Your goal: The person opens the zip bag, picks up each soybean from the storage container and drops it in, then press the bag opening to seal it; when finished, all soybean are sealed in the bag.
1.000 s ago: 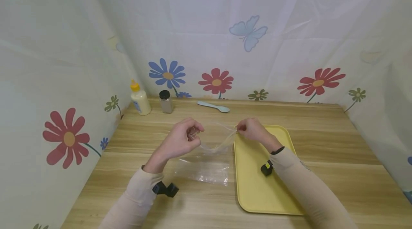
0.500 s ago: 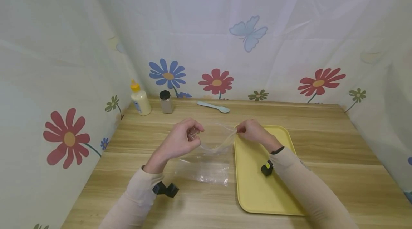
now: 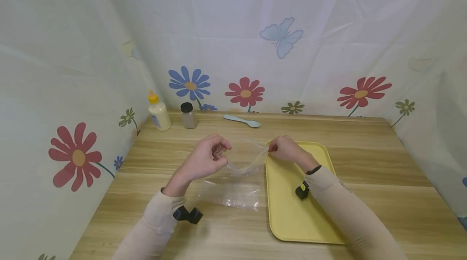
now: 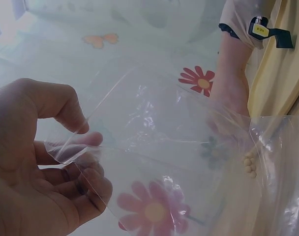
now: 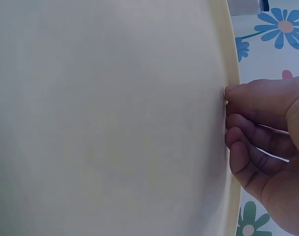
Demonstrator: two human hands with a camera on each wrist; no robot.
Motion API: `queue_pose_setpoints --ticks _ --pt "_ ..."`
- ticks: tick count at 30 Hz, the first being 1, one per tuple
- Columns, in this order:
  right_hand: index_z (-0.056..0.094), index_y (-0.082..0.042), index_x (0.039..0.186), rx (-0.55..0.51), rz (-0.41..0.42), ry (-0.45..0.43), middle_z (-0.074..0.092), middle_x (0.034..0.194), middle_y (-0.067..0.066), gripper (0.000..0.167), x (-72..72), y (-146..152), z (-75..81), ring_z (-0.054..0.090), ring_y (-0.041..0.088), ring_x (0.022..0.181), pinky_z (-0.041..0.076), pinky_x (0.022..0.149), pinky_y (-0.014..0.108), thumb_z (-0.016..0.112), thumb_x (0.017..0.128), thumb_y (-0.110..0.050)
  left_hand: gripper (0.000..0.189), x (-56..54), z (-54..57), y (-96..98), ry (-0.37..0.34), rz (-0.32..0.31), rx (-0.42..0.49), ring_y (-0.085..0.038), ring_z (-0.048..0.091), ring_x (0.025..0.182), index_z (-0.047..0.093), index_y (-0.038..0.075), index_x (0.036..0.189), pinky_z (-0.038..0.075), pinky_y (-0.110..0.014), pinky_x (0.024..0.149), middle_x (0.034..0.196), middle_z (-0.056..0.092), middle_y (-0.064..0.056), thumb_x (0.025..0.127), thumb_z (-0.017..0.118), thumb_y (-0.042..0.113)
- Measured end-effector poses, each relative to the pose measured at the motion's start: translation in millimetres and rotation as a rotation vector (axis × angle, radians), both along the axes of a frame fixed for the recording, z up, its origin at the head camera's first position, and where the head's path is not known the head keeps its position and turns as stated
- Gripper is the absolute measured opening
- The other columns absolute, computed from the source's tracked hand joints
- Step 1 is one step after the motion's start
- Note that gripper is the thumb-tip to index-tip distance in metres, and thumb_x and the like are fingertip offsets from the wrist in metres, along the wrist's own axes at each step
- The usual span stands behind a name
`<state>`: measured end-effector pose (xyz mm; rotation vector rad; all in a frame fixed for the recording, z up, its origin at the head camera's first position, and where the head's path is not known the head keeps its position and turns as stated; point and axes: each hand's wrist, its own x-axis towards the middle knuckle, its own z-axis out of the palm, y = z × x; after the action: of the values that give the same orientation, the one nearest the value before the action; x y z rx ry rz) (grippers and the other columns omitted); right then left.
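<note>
A clear plastic zip bag [image 3: 237, 189] hangs between both hands, its mouth spread wide and its lower part over the wooden table. My left hand [image 3: 206, 156] grips the left side of the rim with curled fingers; in the left wrist view, folded film [image 4: 66, 155] lies between thumb and fingers. At the opposite end of the mouth, my right hand [image 3: 286, 148] pinches the rim between thumb and fingertips, above the tray's left edge. Through the film in the left wrist view shows a small cluster of beige rounded bits [image 4: 249, 166].
The yellow tray [image 3: 299, 215] lies at the right, under the right forearm. Along the table's back edge stand a squeeze bottle with a yellow cap [image 3: 159, 116] and a black-lidded jar [image 3: 188, 118]; a pale blue spoon [image 3: 240, 121] lies beside them. Flowered sheeting [image 3: 219, 45] surrounds the table.
</note>
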<state>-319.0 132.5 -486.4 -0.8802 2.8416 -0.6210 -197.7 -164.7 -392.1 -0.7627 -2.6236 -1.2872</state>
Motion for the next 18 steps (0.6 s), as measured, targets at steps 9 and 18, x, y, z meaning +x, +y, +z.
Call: queue_pose_setpoints --ticks 9,18 --pt "0.073 -0.012 0.080 0.021 0.005 0.024 0.070 0.079 -0.002 0.006 0.0 -3.7 2.2 0.061 0.011 0.073 0.052 0.071 0.031 0.070 0.084 -0.016 0.028 -0.2 1.2 -0.1 -0.002 0.000 -0.007 -0.017 0.052 0.074 0.066 0.003 0.101 0.048 -0.027 0.062 0.087 0.058 -0.005 0.073 0.062 0.003" --pt "0.072 -0.012 0.077 0.020 0.014 0.029 0.068 0.076 -0.002 0.007 0.4 -5.3 3.3 0.060 0.012 0.071 0.052 0.072 0.033 0.068 0.083 -0.014 0.027 0.0 0.4 -0.6 0.006 0.000 -0.005 -0.017 0.053 0.074 0.065 0.003 0.100 0.049 -0.027 0.062 0.088 0.059 -0.006 0.073 0.061 0.003"
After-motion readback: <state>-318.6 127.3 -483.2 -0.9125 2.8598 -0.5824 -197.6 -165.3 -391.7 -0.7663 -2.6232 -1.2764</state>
